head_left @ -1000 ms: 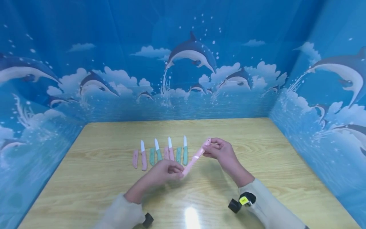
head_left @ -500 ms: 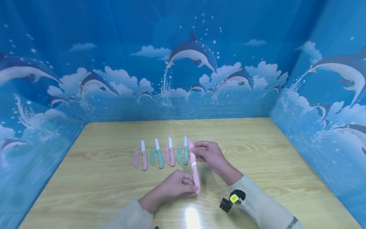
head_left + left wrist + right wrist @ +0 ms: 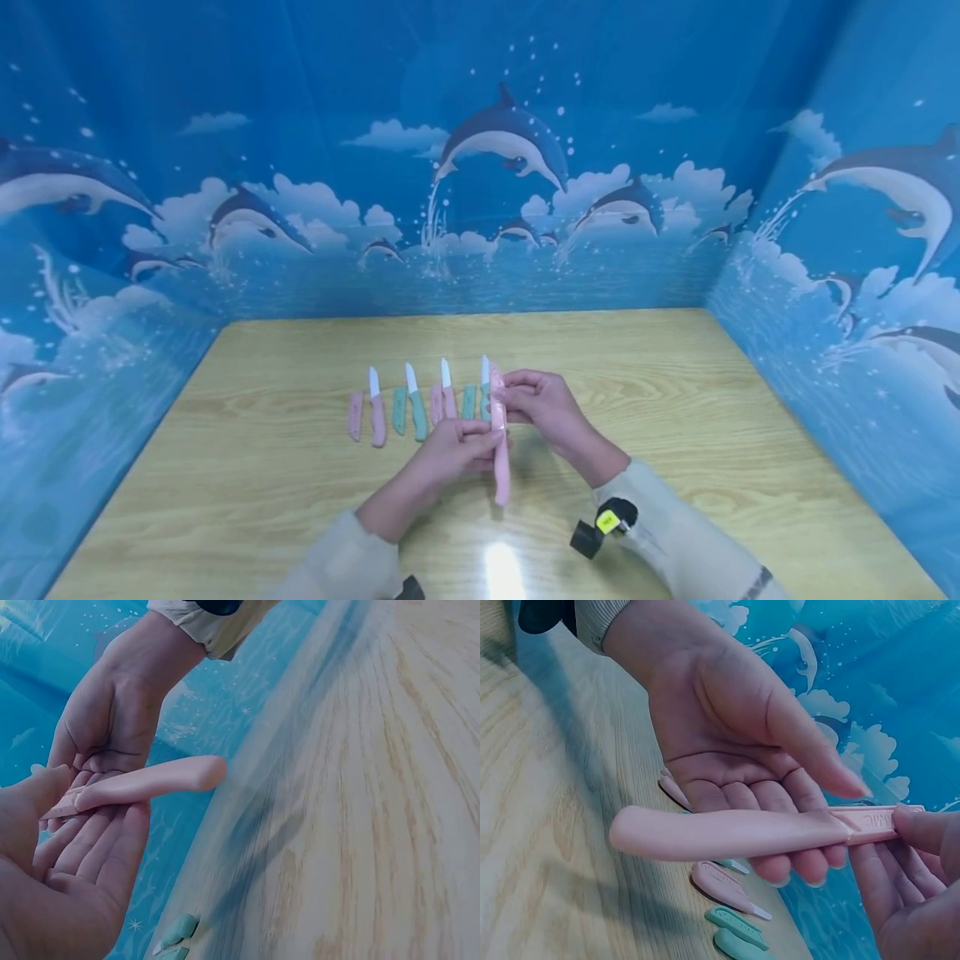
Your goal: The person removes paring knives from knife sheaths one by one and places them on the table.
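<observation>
Above the table, both hands hold a pink paring knife [image 3: 501,479] whose blade is covered by a pink sheath [image 3: 874,820]. My left hand [image 3: 450,454] has its fingers under the knife where handle meets sheath, thumb over it. My right hand [image 3: 547,408] pinches the sheath near its far end. The smooth handle points toward me, free of both hands. Just beyond, partly hidden by the knife, lies a green-handled knife [image 3: 485,400], with a green sheath [image 3: 468,402] to its left.
Further left lie a pink knife [image 3: 449,398], a pink sheath [image 3: 437,400], a green knife [image 3: 416,408], a green sheath [image 3: 399,411], another pink knife [image 3: 378,421] and its pink sheath [image 3: 356,417]. The blades are bare and white, pointing away. A dolphin-print backdrop [image 3: 480,275] borders the wooden table [image 3: 637,350].
The held knife has swung from slanting to nearly straight away from me. My left hand has slid from the handle's end up toward the sheath; my right hand has moved left.
</observation>
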